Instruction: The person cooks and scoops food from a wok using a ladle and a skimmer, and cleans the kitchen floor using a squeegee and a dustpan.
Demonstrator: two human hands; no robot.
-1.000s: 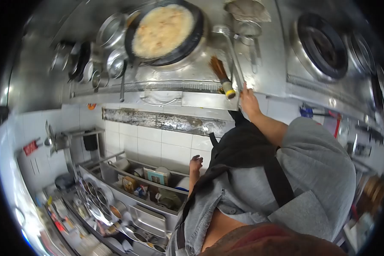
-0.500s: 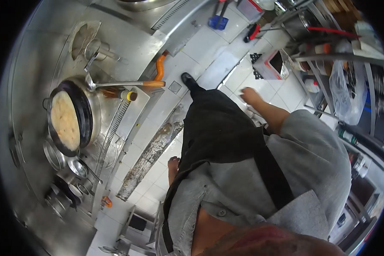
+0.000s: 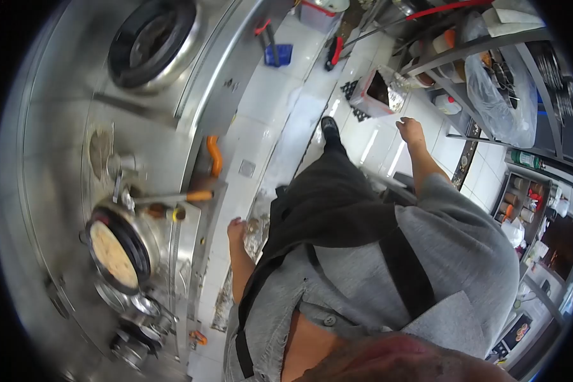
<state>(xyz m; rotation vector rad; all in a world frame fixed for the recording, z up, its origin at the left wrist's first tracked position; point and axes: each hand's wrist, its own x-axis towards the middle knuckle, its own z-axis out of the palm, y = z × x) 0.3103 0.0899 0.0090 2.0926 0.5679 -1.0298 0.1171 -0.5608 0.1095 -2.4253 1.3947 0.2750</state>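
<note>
My left hand (image 3: 236, 228) hangs beside the cooking range, its fingers loosely bent and nothing seen in them. On the other side, my right hand (image 3: 411, 131) is held out above the tiled floor, fingers slightly apart and holding nothing visible. Neither touches any object. Left of my left hand, a dark wok (image 3: 143, 245) on the range contains pale, cream-coloured food (image 3: 113, 254). A ladle with a wooden handle (image 3: 199, 196) lies across the steel top beside it, near a brush with a yellow end (image 3: 179, 213).
A second wok ring (image 3: 188, 32) sits further ahead on the range (image 3: 70, 134). Steel pots (image 3: 130, 347) stand behind the wok. On the floor are a blue dustpan (image 3: 278, 55) and a bin (image 3: 372, 94). Shelving with a plastic bag (image 3: 500, 102) lines the right side.
I have moved forward along the range, so the wok and ladle sit lower in view. My left hand has swung forward, and the second wok ring has come into fuller view.
</note>
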